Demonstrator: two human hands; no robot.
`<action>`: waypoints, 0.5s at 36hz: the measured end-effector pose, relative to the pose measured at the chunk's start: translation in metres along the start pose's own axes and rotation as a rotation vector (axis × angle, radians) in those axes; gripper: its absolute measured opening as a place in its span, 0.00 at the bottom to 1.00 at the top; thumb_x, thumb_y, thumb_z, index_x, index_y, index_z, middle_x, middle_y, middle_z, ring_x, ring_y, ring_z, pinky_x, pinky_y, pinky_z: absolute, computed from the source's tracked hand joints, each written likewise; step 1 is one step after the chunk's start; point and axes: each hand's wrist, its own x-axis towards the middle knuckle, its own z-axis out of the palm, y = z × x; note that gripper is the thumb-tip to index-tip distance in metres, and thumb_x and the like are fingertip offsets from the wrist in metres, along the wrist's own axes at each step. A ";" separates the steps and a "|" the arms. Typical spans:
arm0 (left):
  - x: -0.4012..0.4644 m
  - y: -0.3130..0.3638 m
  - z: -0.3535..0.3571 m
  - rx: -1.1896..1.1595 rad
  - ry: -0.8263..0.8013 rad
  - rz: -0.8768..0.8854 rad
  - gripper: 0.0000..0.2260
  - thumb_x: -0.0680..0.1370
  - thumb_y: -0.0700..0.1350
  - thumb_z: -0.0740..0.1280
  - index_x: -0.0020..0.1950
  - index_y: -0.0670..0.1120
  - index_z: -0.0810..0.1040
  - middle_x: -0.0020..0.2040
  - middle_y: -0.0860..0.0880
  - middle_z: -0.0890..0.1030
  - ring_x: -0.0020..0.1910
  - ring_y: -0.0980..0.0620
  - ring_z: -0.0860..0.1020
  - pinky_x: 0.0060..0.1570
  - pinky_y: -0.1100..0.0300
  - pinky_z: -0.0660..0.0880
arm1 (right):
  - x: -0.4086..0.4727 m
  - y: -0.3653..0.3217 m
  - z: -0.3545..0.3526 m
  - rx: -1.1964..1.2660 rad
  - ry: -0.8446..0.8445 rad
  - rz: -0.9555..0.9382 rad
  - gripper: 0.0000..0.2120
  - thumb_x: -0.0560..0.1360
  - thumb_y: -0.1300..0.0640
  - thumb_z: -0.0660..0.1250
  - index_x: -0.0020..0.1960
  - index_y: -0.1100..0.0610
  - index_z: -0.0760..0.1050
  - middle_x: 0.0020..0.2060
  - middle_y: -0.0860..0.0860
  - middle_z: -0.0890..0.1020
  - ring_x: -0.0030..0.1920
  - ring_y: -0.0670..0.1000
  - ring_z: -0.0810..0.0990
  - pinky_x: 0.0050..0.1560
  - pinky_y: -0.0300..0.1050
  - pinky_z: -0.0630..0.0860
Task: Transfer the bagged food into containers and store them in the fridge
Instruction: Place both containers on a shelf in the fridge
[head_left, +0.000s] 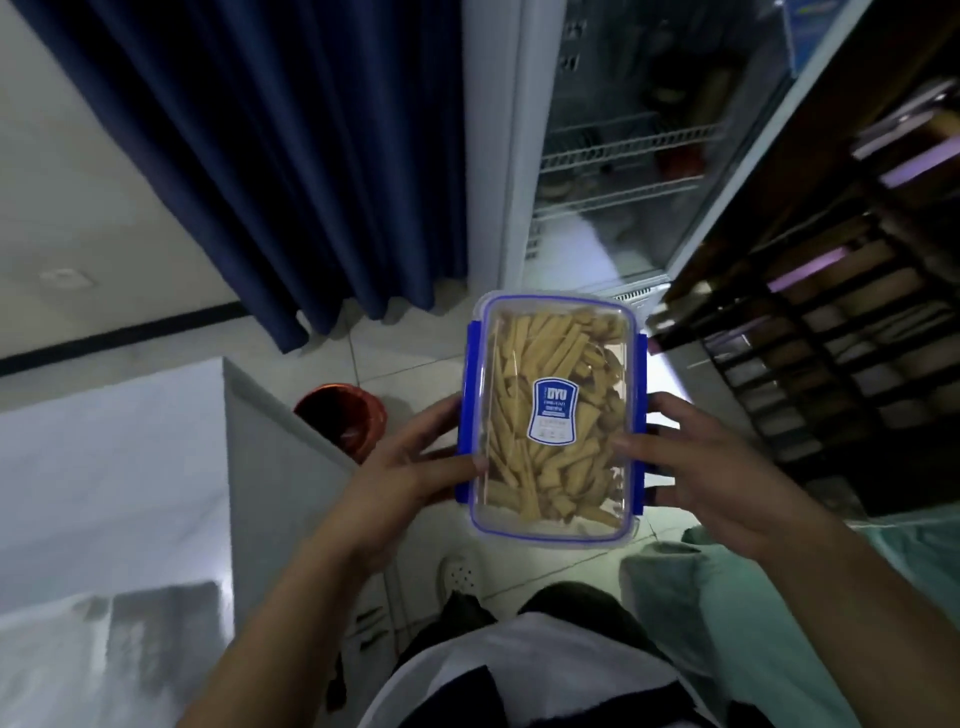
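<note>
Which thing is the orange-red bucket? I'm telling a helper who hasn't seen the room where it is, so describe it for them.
Start at the dark blue curtain on the left. Below its hem, on the pale tiled floor, a round orange-red bucket stands against the corner of the white cabinet, left of the left hand. Nothing else nearby has that colour.

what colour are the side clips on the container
Blue; the side clips on the clear container show plainly in the head view.

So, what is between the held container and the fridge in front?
In the head view, only bare tiled floor separates the container, gripped by left hand and right hand, from the fridge.
</note>
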 end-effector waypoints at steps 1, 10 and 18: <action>0.014 0.006 0.000 0.009 -0.017 -0.008 0.28 0.73 0.40 0.73 0.72 0.53 0.75 0.65 0.53 0.81 0.61 0.45 0.82 0.56 0.48 0.82 | 0.005 -0.003 -0.004 0.016 0.020 -0.010 0.18 0.67 0.56 0.77 0.56 0.52 0.81 0.50 0.56 0.86 0.47 0.55 0.86 0.40 0.48 0.81; 0.132 0.049 0.021 0.039 -0.075 -0.055 0.26 0.70 0.45 0.78 0.67 0.56 0.79 0.66 0.52 0.81 0.60 0.45 0.83 0.49 0.52 0.82 | 0.066 -0.036 -0.052 0.113 0.133 -0.122 0.29 0.65 0.52 0.77 0.65 0.41 0.78 0.54 0.53 0.86 0.51 0.54 0.86 0.46 0.50 0.82; 0.227 0.083 0.039 0.131 -0.028 -0.094 0.28 0.67 0.48 0.79 0.66 0.58 0.79 0.64 0.50 0.82 0.59 0.45 0.83 0.47 0.54 0.82 | 0.138 -0.090 -0.112 0.154 0.004 -0.070 0.31 0.67 0.55 0.77 0.65 0.33 0.75 0.57 0.51 0.85 0.52 0.55 0.86 0.45 0.50 0.81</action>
